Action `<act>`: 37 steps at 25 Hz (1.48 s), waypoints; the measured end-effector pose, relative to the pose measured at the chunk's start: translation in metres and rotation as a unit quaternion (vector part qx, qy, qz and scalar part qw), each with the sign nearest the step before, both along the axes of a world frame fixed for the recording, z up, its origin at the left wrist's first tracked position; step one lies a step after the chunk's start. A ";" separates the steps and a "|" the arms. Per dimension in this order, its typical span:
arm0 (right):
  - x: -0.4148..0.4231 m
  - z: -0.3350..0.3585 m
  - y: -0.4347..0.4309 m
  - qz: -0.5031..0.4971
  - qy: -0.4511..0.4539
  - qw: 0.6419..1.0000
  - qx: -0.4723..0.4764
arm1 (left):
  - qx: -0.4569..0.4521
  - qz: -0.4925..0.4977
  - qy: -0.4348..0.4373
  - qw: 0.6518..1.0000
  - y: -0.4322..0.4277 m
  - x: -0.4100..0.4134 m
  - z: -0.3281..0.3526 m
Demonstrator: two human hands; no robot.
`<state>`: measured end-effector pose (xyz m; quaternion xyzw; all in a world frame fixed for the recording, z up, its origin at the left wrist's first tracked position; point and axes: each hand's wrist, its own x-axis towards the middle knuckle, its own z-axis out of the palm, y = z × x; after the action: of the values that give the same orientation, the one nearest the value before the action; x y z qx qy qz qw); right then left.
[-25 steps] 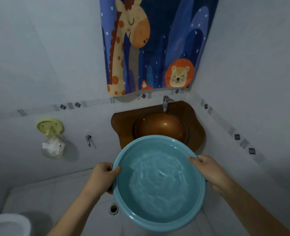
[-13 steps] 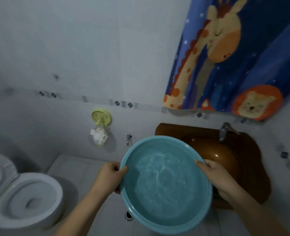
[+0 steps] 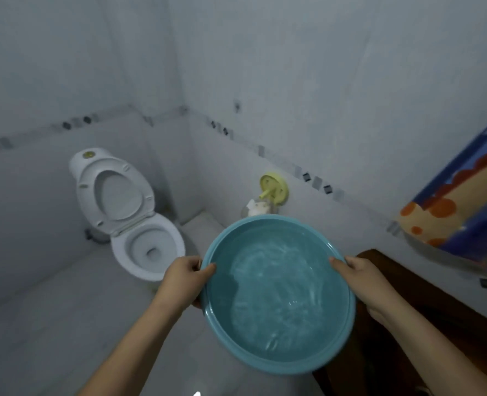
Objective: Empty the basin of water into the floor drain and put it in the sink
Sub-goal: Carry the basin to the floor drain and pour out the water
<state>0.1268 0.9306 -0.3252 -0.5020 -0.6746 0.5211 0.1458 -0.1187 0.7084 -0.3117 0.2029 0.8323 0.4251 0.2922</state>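
no legible text anywhere

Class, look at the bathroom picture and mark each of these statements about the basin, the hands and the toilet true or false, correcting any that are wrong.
1. The teal basin holds water. True.
2. Only the left hand holds the basin. False: the right hand grips the opposite rim too.
3. The toilet has its lid raised. True.
4. The basin rests on the floor. False: it is held in the air above the floor.
5. The toilet stands to the right of the basin. False: it stands to its left.
6. A yellow wall holder is mounted on the wall beyond the basin. True.
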 end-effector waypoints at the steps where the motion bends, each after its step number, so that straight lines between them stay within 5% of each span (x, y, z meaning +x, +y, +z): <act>1: -0.009 0.000 0.005 0.018 -0.002 1.000 0.007 | 0.002 0.019 0.003 1.000 -0.003 -0.002 -0.001; 10: -0.075 -0.039 0.004 0.053 -0.003 0.999 0.006 | -0.018 0.076 0.031 0.996 -0.022 -0.048 -0.029; 17: -0.112 -0.158 -0.005 0.000 -0.060 0.998 -0.002 | -0.034 0.058 0.005 0.998 -0.025 -0.080 -0.133; 26: -0.142 -0.420 -0.003 -0.067 -0.099 0.993 0.003 | -0.095 0.035 0.007 0.995 0.009 -0.113 -0.400; 37: -0.139 -0.862 0.060 -0.073 -0.079 0.994 -0.008 | -0.093 -0.018 0.073 0.993 0.081 -0.129 -0.844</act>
<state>-0.0124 0.9911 -1.1877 -0.5904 -0.6417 0.4730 0.1258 -0.2479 0.7898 -1.1558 0.2206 0.8834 0.3248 0.2559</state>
